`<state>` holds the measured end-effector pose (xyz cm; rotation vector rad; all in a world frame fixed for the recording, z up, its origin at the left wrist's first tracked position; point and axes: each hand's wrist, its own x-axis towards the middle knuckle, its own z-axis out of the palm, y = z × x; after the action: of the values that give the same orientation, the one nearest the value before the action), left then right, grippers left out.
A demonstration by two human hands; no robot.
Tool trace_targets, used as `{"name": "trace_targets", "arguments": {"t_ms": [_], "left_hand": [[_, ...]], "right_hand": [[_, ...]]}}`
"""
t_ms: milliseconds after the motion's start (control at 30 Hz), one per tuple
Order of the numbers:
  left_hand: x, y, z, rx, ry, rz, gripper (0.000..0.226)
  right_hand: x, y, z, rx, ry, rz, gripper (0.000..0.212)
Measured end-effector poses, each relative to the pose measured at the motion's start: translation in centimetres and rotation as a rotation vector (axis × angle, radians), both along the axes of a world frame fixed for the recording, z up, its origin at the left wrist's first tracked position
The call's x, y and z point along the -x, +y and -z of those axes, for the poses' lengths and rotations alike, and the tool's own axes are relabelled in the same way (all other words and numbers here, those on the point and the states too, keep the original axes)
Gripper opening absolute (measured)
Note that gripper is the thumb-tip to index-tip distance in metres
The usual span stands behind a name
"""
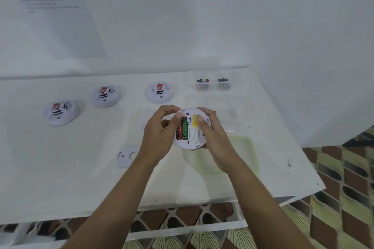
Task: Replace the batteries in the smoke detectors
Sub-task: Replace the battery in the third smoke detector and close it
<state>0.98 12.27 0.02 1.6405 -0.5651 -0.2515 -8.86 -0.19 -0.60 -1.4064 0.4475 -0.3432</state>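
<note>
**A:** What is the person doing?

**B:** Seen from the head camera, both hands hold one smoke detector [192, 137] turned back-side up, just above the table. The left hand [159, 137] curls round its left edge, with a fingertip at the top end of the open battery bay. The right hand [218, 141] cups the right edge, with its thumb pressed on a yellow label.

**A:** Which step is this?

**B:** I judge it to be the swap itself. The batteries [183, 127], one green and one reddish, sit in the bay, but I cannot tell whether they are old or new. If they are old, the next move calls for prying one out by its end with a fingertip while the other hand steadies the body.

**A:** And the rest of the task?

**B:** A flat white back plate [127, 156] lies on the table just left of the left forearm. Three more units sit face up in a row behind: the left detector [60, 112], the middle detector [105, 95] and the right detector [160, 92]. Spare batteries [212, 84] sit in a clear box at the back right.

**A:** The surroundings?

**B:** A scuffed white table [60, 178], with a green-rimmed clear tray [249, 147] under the right wrist. The white wall [202, 16] behind carries a printed sheet [60, 16], its text too blurred to read. The floor [344, 188] is tiled in brown and cream
</note>
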Motion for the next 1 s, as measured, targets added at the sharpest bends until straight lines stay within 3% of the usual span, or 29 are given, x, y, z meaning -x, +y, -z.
{"name": "trace_targets", "arguments": {"t_ms": [200, 333, 667, 800, 1000], "left_hand": [[1.5, -2.3, 1.6, -0.01, -0.085, 0.042, 0.011], [2.2, -4.0, 2.2, -0.02, -0.206, 0.061, 0.024], [3.2, -7.9, 2.4, -0.06, -0.378, 0.103, 0.019], [2.9, -9.2, 2.6, -0.189, -0.515, 0.034, 0.018], [3.7, -11.3, 0.8, -0.204, -0.434, 0.133, 0.016]], "right_hand": [[1.7, -2.0, 0.1, 0.117, 0.033, 0.036, 0.026], [2.7, -3.2, 0.2, 0.19, 0.026, 0.095, 0.023], [4.0, -6.9, -0.6, 0.27, 0.037, 0.17, 0.026], [4.4, -8.1, -0.5, 0.325, 0.047, 0.202, 0.026], [4.7, -9.6, -0.4, 0.411, 0.034, 0.28, 0.024]]}}
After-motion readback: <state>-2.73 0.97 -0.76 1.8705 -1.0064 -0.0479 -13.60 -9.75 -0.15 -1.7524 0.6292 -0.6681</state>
